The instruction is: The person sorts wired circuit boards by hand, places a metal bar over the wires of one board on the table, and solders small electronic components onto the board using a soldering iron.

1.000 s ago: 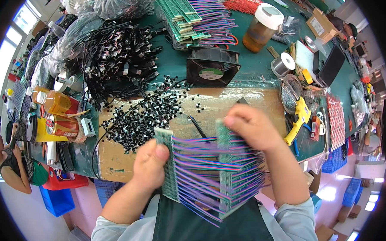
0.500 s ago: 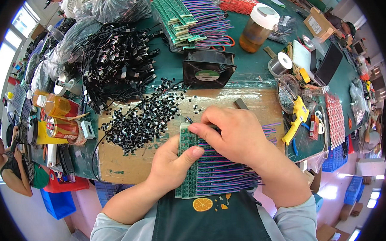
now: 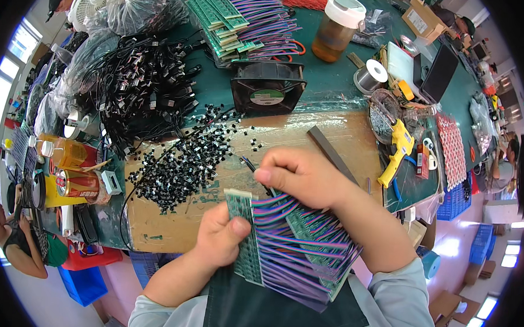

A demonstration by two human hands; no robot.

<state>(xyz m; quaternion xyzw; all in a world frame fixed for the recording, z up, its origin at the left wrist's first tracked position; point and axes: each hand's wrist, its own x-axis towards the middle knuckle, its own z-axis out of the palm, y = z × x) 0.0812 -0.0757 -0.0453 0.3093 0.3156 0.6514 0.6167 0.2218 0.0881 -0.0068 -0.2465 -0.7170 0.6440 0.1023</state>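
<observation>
My left hand (image 3: 221,237) grips the edge of a green circuit board panel (image 3: 245,250), its thumb lying on the face. Purple, blue and pink wires (image 3: 287,246) run from the panel to the right and cover more green boards (image 3: 311,236) behind. The bundle is tilted over my dark apron. Above its top edge my right hand (image 3: 302,177) is closed in a pinch on thin dark tweezers (image 3: 249,164). Their two tips point up and left, toward a heap of small black components (image 3: 186,166); the rest is mostly hidden by my fingers.
A dark bar (image 3: 332,154) lies on the brown board (image 3: 171,232). Behind stand a black fan (image 3: 268,93), black USB cables (image 3: 148,82), stacked wired boards (image 3: 221,21) and a lidded jug (image 3: 335,32). To the right are a solder spool (image 3: 370,77) and a yellow glue gun (image 3: 398,152).
The board bundle has tilted and come lower, with its wires bunched and bowed. My left hand moved left and down; my right hand is now lifted off the panel. The dark bar shows more fully.
</observation>
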